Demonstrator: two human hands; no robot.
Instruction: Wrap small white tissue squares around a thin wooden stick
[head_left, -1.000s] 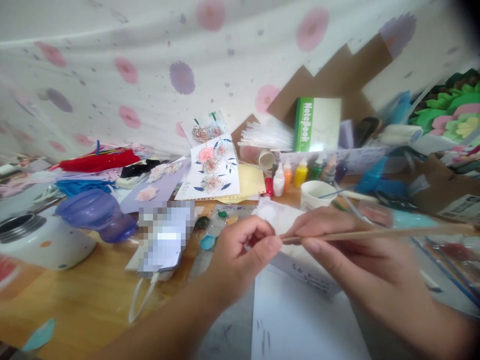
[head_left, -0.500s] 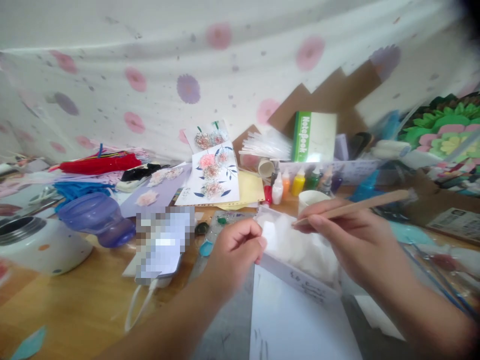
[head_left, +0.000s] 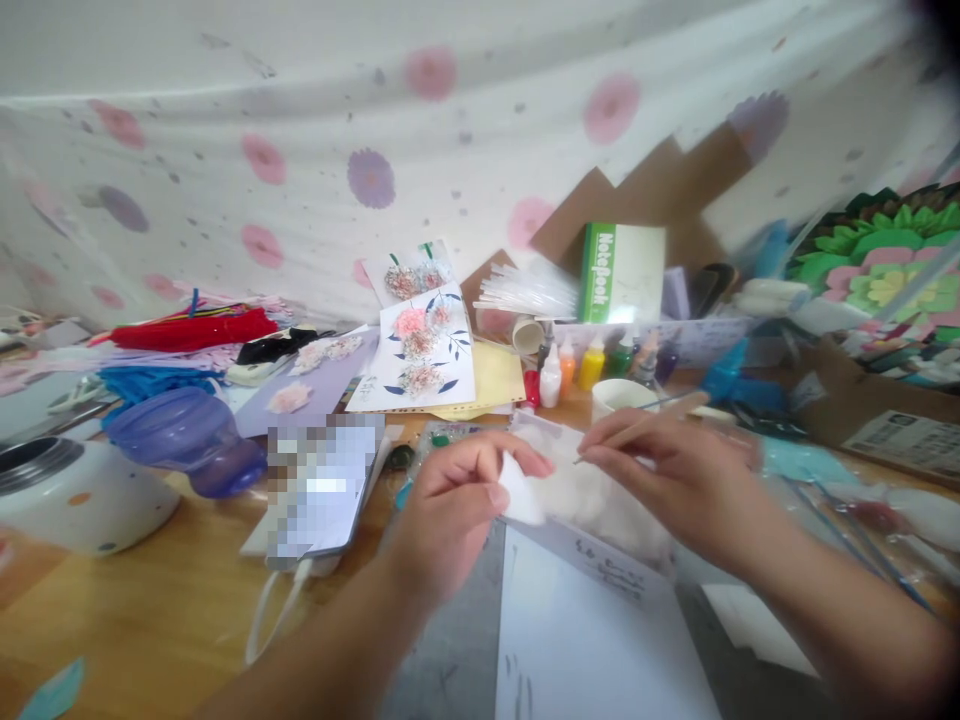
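My left hand (head_left: 454, 500) pinches a small white piece, paper or cloth (head_left: 520, 492), between thumb and fingers. It hangs over the left end of a shallow white box (head_left: 615, 568) with handwriting on its front. Inside the box lies soft white material (head_left: 592, 492), too blurred to name. My right hand (head_left: 682, 470) is closed around a slim wooden-handled tool (head_left: 651, 418), held like a pen. A thin tip pokes out by the fingertips, pointing left toward the white piece but apart from it. Under the box, a white sheet (head_left: 592, 650) lies on a grey mat (head_left: 450, 630).
A phone (head_left: 330, 490) with a white cable lies left of my left hand, near a purple bowl (head_left: 191, 435). Behind the box stand a white cup (head_left: 621, 395) and several paint bottles (head_left: 592, 362). Brushes (head_left: 855, 530) lie at right, below a cardboard box (head_left: 892, 410).
My left hand has turned, so the white piece now tilts with its corner downward. In my right hand the tool's handle has swung lower and away, and its thin tip now shows.
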